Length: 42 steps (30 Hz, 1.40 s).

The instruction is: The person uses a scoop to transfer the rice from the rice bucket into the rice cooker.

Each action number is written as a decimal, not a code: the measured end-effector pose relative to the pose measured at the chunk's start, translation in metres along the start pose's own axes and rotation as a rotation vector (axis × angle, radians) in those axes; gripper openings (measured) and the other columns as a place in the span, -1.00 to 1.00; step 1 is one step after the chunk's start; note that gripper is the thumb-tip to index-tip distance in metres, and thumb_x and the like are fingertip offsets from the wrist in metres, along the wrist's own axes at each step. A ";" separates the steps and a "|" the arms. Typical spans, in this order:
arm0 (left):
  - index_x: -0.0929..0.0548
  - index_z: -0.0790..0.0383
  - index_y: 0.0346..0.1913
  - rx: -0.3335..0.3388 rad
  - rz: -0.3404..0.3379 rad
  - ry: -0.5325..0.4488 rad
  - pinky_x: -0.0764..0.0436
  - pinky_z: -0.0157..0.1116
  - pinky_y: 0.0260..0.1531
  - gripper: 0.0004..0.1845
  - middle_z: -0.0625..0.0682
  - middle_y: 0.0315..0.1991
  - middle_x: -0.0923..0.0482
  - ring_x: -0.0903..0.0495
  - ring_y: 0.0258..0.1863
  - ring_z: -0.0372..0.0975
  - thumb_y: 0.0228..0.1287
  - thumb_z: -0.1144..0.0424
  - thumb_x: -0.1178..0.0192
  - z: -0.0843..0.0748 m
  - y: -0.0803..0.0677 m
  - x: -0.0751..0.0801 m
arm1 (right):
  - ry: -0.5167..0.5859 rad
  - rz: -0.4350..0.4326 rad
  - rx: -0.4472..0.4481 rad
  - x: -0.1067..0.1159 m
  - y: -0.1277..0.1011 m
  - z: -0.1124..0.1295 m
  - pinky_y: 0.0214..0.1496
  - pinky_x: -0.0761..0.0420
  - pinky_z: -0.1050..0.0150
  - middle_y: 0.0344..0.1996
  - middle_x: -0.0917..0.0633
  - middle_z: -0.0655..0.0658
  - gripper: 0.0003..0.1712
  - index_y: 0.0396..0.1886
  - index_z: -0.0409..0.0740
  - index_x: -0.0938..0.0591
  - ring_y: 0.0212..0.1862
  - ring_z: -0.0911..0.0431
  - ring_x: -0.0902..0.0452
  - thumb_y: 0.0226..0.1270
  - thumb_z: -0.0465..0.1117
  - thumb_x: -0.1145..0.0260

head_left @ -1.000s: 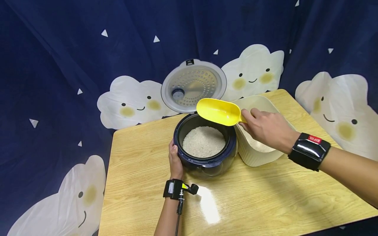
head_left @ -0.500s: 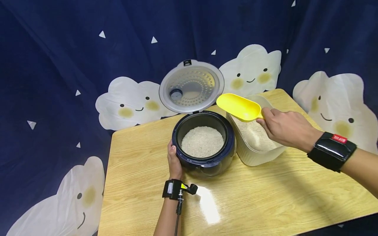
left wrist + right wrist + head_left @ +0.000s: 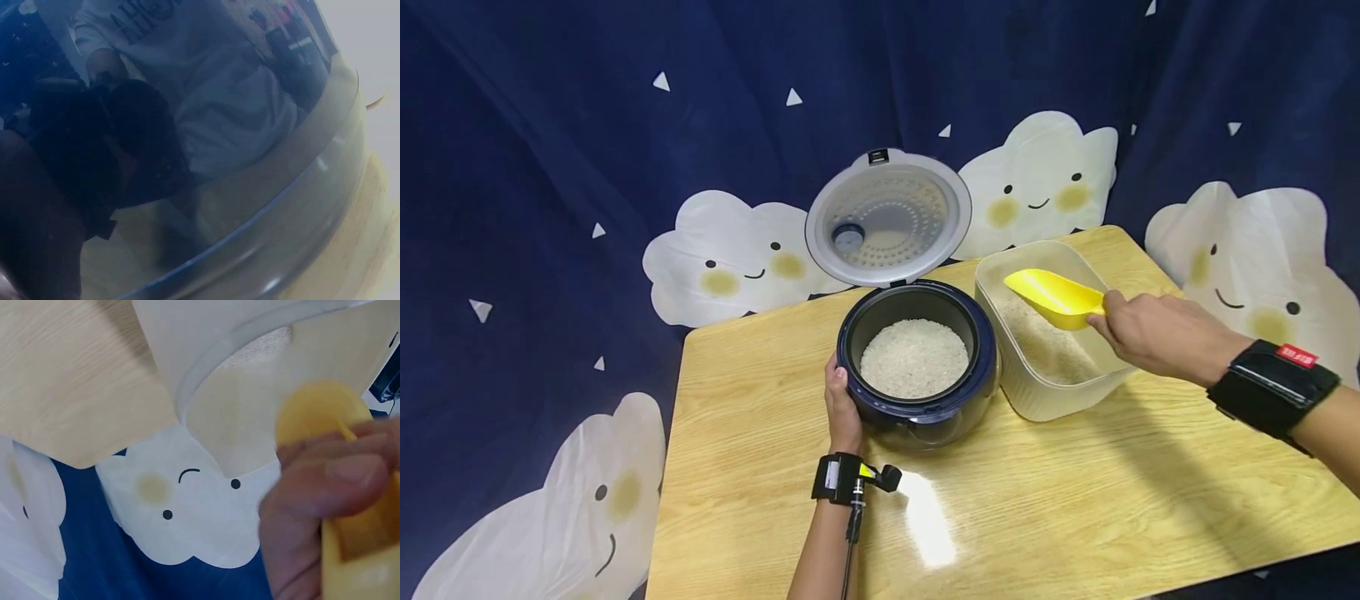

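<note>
My right hand (image 3: 1172, 329) grips the handle of a yellow scoop (image 3: 1052, 296). The scoop is tilted over a cream ribbed bin (image 3: 1037, 400), which holds a layer of rice (image 3: 1045, 346). In the right wrist view, curled fingers and thumb (image 3: 337, 481) wrap the handle. My left hand (image 3: 844, 408) lies against the left side of a dark blue rice cooker (image 3: 928, 425), its straight thumb near the rim; the other fingers are mostly hidden. White rice (image 3: 913, 358) covers the bottom of the cooker's pot. Only the cooker's glossy wall (image 3: 250, 187) fills most of the left wrist view.
The cooker's grey lid (image 3: 891, 221) stands raised at its back. Cooker and bin stand side by side on a wooden table (image 3: 752, 433). Behind the table's far edge hangs a dark blue curtain (image 3: 737, 133) with cloud prints.
The right hand has carried the scoop rightward, from above the cooker's pot to over the bin, and tipped it. My left hand has stayed against the cooker.
</note>
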<state>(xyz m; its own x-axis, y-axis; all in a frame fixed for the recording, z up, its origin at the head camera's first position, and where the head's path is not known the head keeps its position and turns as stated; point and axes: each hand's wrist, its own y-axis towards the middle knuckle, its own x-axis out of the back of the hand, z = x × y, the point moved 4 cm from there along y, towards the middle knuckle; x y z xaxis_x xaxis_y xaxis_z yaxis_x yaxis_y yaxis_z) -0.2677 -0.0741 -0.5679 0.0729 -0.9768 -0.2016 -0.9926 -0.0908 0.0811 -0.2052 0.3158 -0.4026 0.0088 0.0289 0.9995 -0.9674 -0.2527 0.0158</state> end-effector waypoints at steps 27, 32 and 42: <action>-0.39 0.00 0.49 0.001 -0.001 -0.029 -0.28 -0.32 0.43 -0.38 0.06 0.46 -0.43 -0.39 0.40 -0.19 0.41 -0.01 0.21 0.005 0.002 0.000 | 0.167 0.622 0.103 -0.029 0.032 0.005 -0.39 -0.38 0.26 -0.51 -0.57 0.05 -0.48 -0.17 -0.21 -0.75 -0.47 0.15 -0.42 0.47 0.17 -0.22; -0.38 0.01 0.49 -0.009 0.004 -0.007 -0.26 -0.31 0.43 -0.37 0.07 0.47 -0.42 -0.38 0.40 -0.20 0.41 -0.02 0.22 0.003 0.002 -0.001 | 0.139 0.671 0.085 -0.034 0.035 0.009 -0.42 -0.32 0.28 -0.58 -0.44 0.09 -0.53 -0.31 -0.17 -0.67 -0.50 0.17 -0.37 0.49 0.17 -0.21; -0.35 0.03 0.51 -0.006 0.005 -0.001 -0.28 -0.35 0.42 -0.34 0.08 0.49 -0.40 -0.37 0.42 -0.17 0.40 -0.03 0.22 0.002 0.002 -0.001 | 0.128 0.597 0.075 -0.045 0.046 0.018 -0.32 -0.44 0.19 -0.57 -0.44 0.04 -0.57 -0.31 -0.19 -0.67 -0.47 0.10 -0.43 0.55 0.07 -0.17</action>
<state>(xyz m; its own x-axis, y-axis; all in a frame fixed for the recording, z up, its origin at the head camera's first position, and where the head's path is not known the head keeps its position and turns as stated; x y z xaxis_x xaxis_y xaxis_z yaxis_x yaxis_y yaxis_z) -0.2700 -0.0728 -0.5695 0.0683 -0.9769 -0.2025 -0.9922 -0.0876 0.0882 -0.2453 0.2851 -0.4467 -0.5642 -0.0234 0.8253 -0.7755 -0.3279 -0.5394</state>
